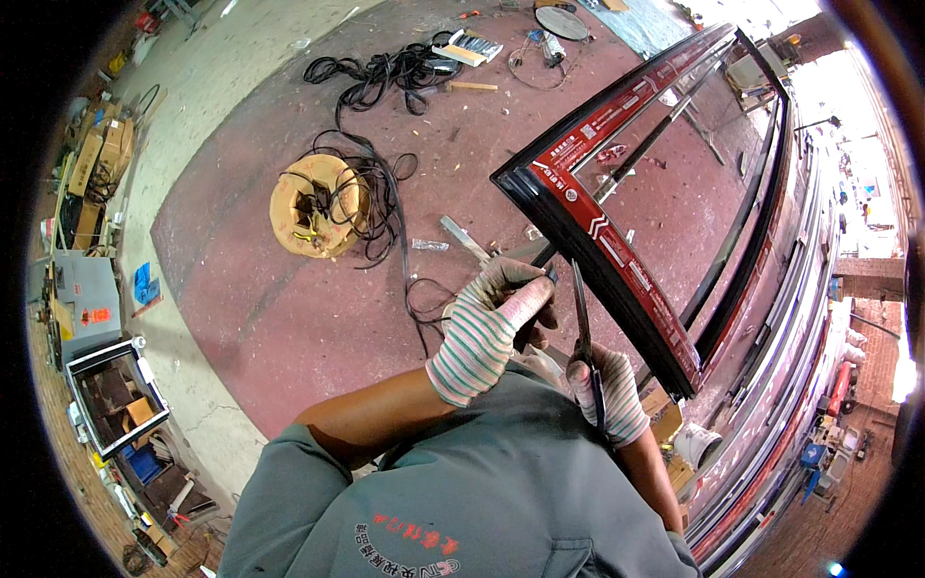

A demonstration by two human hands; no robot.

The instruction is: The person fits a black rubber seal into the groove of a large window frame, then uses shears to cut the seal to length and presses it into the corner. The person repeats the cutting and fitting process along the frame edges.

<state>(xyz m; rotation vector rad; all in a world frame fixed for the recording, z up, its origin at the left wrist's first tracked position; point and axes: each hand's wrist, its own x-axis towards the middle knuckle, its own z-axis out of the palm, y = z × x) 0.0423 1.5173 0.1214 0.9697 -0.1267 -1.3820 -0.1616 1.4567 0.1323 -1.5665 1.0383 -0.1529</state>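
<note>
My left hand (493,323), in a white knit glove with green stripes, is closed in a pinch on a black rubber strip (551,274). Part of the strip is hidden behind the fingers. My right hand (615,393), gloved the same way, grips a pair of scissors (582,313) by the handles, blades pointing up and away from me. The blades are just right of the strip's end, apart from it. Beyond both hands stands a large black window frame (617,252) covered with red protective film, its near corner close to the scissors.
A yellowish spool (306,214) sits on the dark red floor sheet (231,328), tangled with black strips (390,188) running toward me. Long profiles (780,424) lie stacked at the right. Cardboard boxes (114,154) and a grey cabinet (89,299) line the left.
</note>
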